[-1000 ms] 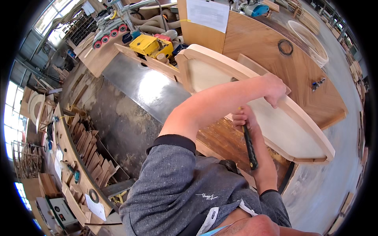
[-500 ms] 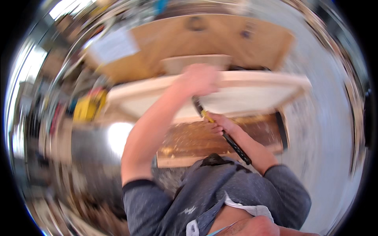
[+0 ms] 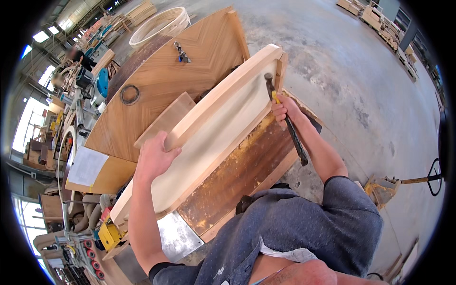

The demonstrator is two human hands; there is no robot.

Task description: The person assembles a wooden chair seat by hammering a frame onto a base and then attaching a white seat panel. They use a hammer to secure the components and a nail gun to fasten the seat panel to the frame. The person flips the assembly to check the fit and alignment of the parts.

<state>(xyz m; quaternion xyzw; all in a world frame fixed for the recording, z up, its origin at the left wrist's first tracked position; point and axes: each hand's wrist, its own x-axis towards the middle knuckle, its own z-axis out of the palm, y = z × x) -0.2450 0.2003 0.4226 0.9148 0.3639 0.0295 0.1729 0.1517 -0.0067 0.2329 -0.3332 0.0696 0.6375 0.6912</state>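
Observation:
A shallow frame of pale wood point(image 3: 232, 85), with a curved far rail and a cream panel inside, lies slantwise before me on a stained brown workbench point(image 3: 237, 166). My left hand point(image 3: 156, 156) grips its far rail near the left part, thumb on the near side and fingertips hidden over the wood. In my right hand point(image 3: 285, 107) is a hammer point(image 3: 295, 137) with a black handle and a yellow band, held partway up the handle. The hammer head is up, over the frame's right end. Whether it touches the wood I cannot tell.
Beyond the frame lies a large veneered panel point(image 3: 152, 90) bearing keys point(image 3: 181, 53), a dark ring point(image 3: 129, 94) and a white sheet point(image 3: 87, 165). A yellow box-like object point(image 3: 109, 236) is at lower left. A person point(image 3: 81, 59) stands far left. Concrete floor point(image 3: 361, 118) extends right.
My left hand has moved left along the frame's rail. The view has turned, so the frame now slants up to the right. The hammer stays in my right hand.

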